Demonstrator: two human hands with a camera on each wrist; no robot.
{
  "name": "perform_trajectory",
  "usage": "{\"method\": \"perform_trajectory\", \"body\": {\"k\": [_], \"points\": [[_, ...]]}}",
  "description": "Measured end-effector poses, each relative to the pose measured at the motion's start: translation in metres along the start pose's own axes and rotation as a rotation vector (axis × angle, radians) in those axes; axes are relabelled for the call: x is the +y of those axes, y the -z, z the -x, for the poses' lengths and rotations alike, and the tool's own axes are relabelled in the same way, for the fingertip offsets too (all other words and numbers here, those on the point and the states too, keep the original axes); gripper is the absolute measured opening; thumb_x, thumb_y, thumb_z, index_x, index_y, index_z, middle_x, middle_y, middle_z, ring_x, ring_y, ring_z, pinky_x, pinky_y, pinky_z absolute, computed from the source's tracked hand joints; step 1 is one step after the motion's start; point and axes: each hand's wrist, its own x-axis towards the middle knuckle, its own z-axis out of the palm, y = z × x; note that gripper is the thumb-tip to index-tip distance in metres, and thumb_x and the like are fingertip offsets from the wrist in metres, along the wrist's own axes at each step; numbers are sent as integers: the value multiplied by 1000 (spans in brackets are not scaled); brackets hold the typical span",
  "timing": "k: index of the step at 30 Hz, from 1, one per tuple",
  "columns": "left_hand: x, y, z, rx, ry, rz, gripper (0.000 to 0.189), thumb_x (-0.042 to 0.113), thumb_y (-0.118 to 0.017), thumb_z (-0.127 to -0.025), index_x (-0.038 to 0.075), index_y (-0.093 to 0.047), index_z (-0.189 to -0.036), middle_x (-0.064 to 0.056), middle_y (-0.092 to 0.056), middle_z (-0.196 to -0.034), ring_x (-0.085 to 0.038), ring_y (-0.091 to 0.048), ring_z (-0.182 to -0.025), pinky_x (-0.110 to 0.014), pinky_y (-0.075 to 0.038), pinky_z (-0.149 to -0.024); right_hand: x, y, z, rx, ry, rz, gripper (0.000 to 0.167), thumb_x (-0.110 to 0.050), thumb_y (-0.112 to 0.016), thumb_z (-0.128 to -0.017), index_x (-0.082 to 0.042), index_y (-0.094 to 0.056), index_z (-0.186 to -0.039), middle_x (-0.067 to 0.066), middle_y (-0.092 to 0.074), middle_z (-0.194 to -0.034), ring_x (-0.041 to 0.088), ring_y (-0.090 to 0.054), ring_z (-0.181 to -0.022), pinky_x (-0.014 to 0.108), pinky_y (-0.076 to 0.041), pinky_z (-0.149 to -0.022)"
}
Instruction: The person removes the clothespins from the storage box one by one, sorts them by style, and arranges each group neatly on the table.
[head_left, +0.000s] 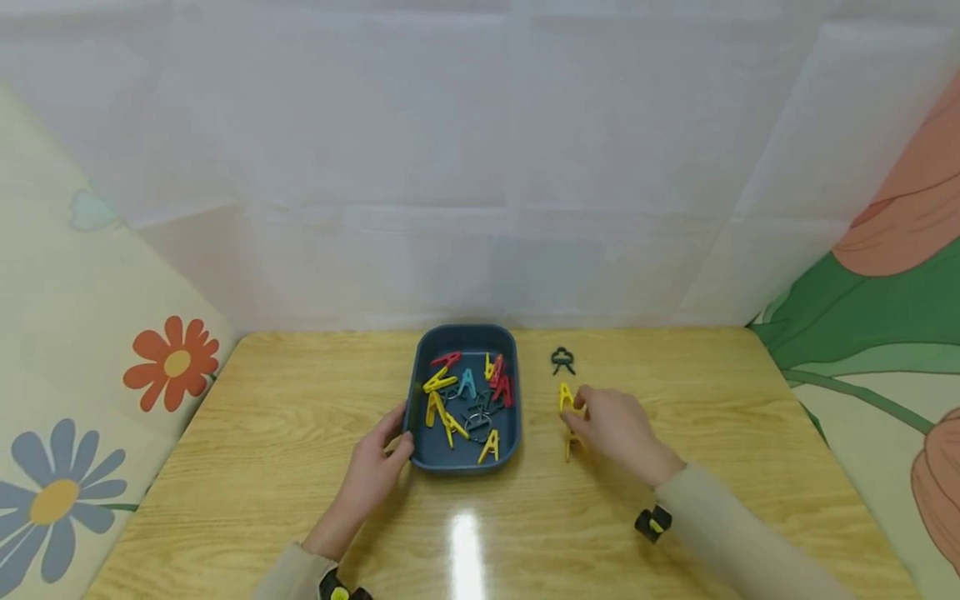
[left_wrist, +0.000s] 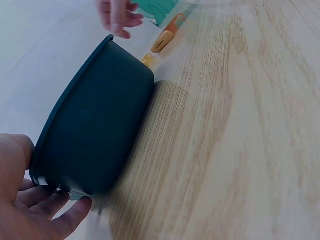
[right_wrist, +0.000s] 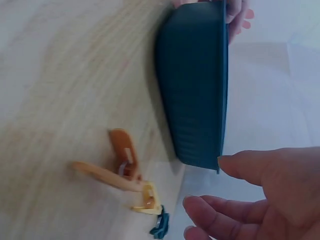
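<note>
A dark blue plastic tray holds several small clips and clothespins in yellow, red, blue and dark green. My left hand grips its near left corner, with fingers curled against the outside wall. To the right of the tray, my right hand hovers over a column of clips, thumb and fingers apart with nothing between them. An orange-yellow clothespin stands closest, partly covered by that hand in the head view. Beyond it are a yellow clothespin and a dark green clip.
A wood-grain table carries everything. White sheeting hangs along its back edge, and flower-patterned cloth flanks both sides. Inside the tray, a yellow clothespin lies near the front and a blue one near the middle.
</note>
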Motion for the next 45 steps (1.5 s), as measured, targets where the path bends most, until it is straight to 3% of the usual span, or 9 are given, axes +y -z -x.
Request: {"method": "perform_trajectory", "body": {"k": [11,21,31,36,41,45], "points": [[1,0,0,4,-8,-6,54,3,-53,-105,-5,-41,-156,-27,-54,-149,-42,-55,-134,-60,-49,-106,-30,25,-30,-46,19,-7,31,-36,-69,-101,-5,-72,-107,3,-72,-80,11,-60,-60,32,-53,-57],[1,-1,0,16,-31,-8,54,2,-53,-104,-5,-42,-156,-27,-56,-148,-42,-57,-132,-59,-51,-104,-68,32,-61,-96,35,-2,32,-39,-68,-102,-8,-73,-104,1,-70,-81,15,-59,-65,30,-48,-57],[1,0,1,6,-25,-11,54,2,-53,-105,-5,-41,-156,-27,-54,-149,-42,-56,-134,-59,-49,-106,-98,23,-91,-116,44,12,29,-38,-66,-103,-11,-71,-96,0,-67,-81,15,-60,-69,28,-47,-59],[2,0,1,9,-23,-17,54,2,-53,-104,-5,-41,-156,-27,-54,-149,-42,-56,-133,-60,-50,-105,-109,15,-102,-148,57,-26,32,-37,-66,-103,-10,-71,-84,-1,-65,-71,12,-56,-59,26,-43,-53],[3,0,2,19,-35,-19,53,2,-53,-104,-6,-42,-155,-28,-55,-148,-43,-57,-132,-60,-50,-104,-118,2,-115,-173,48,-26,48,-38,-67,-102,-15,-58,-61,-5,-48,-53,10,-41,-47,25,-32,-47],[3,1,3,20,-36,-16,53,1,-54,-104,-6,-42,-155,-28,-55,-148,-43,-57,-132,-60,-49,-105,-126,-9,-121,-182,28,5,48,-41,-68,-101,-18,-52,-62,-6,-44,-56,12,-43,-51,28,-36,-51]]}}
